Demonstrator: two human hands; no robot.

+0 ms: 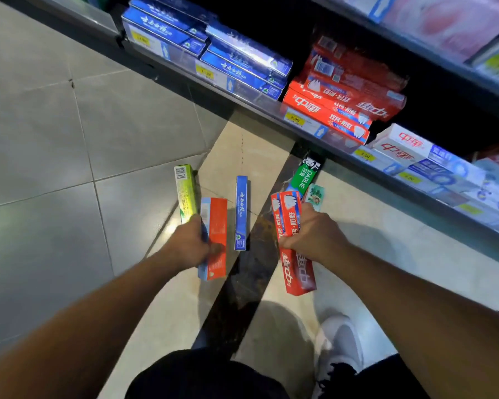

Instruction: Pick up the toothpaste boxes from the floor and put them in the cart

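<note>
Crouched over tiled floor (69, 139) in front of a store shelf (271, 110). Left hand (189, 244) grips two boxes together, fingers curled round them: a green-yellow box (186, 191) and an orange-and-blue box (215, 226), both pointing away from the person. Right hand (314, 234) is clamped on a pair of red toothpaste boxes (290, 214) held side by side; their near ends stick out below the fist. A blue box (241, 211) lies lengthwise on the floor between the two hands, untouched, apart from both. A green Darlie box (304, 175) lies just beyond the right hand, near the shelf base, with a small pale teal box (316, 197) beside it; whether the right hand touches that one cannot be told. Shelf above carries stacked blue boxes (242, 61) and stacked red boxes (343, 102), with yellow price tags along the shelf edge. A white shoe (339, 341) shows at lower right. No cart in view.
</note>
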